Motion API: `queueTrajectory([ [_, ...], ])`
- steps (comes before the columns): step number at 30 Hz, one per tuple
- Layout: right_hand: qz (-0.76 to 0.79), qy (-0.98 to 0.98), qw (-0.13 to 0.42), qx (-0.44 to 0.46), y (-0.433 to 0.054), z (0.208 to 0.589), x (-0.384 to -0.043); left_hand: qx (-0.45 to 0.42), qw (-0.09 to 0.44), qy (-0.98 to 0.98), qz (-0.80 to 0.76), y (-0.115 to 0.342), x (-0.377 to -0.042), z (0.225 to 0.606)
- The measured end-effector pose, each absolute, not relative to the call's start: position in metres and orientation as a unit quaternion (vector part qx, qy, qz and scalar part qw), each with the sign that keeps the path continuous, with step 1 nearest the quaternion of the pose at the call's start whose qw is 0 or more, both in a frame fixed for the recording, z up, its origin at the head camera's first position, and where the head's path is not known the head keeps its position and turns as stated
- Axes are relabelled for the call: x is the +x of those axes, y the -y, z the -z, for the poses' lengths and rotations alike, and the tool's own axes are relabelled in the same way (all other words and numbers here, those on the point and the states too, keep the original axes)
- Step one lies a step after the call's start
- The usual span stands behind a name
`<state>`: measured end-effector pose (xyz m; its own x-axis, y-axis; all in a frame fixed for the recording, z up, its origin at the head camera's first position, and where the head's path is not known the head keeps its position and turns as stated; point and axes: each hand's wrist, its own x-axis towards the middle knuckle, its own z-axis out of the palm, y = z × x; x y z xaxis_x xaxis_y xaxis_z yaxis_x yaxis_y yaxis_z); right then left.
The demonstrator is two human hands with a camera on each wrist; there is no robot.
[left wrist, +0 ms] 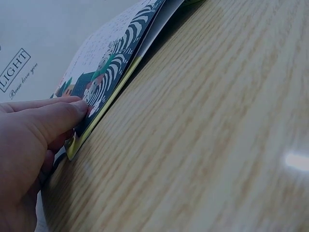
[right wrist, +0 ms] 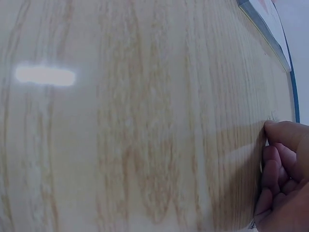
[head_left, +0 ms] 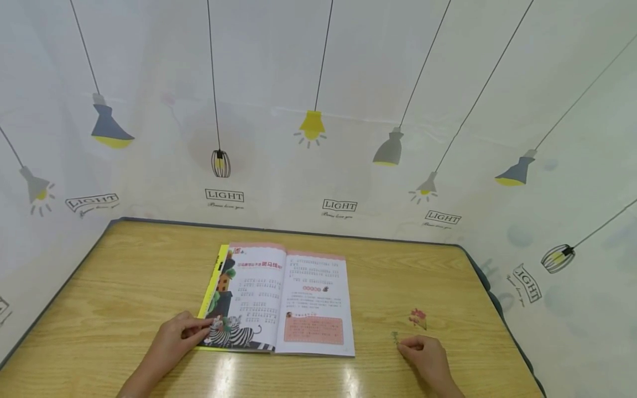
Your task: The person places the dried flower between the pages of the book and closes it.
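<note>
An open book lies on the table, its left page showing two zebras and red heading characters. At its lower left corner my left hand pinches the edge, thumb over the zebra picture; the left wrist view shows the thumb on the page and the yellow cover below. To the right of the book, my right hand pinches the lower end of a small, thin green sprig-like piece at the table surface. Just beyond that hand lies a small pink flower bunch, flat on the wood.
The wood-grain table has a dark edge. Behind and around it hangs a pale curtain printed with lamps and the word LIGHT. Bright reflections shine on the tabletop near its front.
</note>
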<state>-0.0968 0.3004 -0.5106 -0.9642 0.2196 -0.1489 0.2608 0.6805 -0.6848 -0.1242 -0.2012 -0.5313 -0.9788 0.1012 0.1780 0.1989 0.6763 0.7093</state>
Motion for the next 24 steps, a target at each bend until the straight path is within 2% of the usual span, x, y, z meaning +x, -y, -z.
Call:
queueTrajectory([
  [24, 0.363, -0.926, 0.023, 0.1, -0.2948, 0.5106, -0.0963, -0.082, 0.053, 0.913, 0.395, 0.2018, -0.1224, 0.5301],
])
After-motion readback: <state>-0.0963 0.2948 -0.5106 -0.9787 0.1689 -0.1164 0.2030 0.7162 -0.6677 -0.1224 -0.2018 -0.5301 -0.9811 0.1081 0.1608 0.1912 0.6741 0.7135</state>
